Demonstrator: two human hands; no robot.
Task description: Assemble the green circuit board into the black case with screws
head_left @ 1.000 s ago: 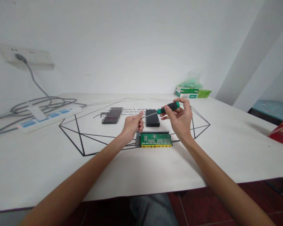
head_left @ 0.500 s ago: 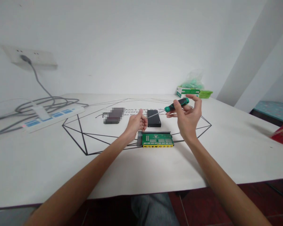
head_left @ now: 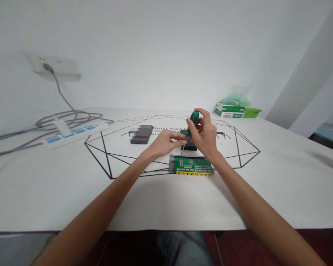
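My right hand [head_left: 205,133] grips the green and black handle of a screwdriver [head_left: 193,121], which is tilted with its shaft pointing down. My left hand [head_left: 168,142] has its fingers closed at the shaft, just below the handle. The shaft's lower end is near the back edge of a green circuit board [head_left: 195,164], which sits in a grey metal tray [head_left: 172,164] and has a yellow strip along its front. Behind the hands lies a black box [head_left: 191,146], partly hidden by them.
A dark phone [head_left: 142,135] lies left of the hands. Further left are a white power strip [head_left: 77,133] and coiled grey cables [head_left: 69,120]. Green and white boxes [head_left: 229,109] and a green box [head_left: 252,112] stand at the back right of the white table [head_left: 183,207].
The screwdriver has swung from nearly level to steeply downward. My right hand has moved left, close to my left hand, whose fingers are at the shaft. The view has shifted slightly.
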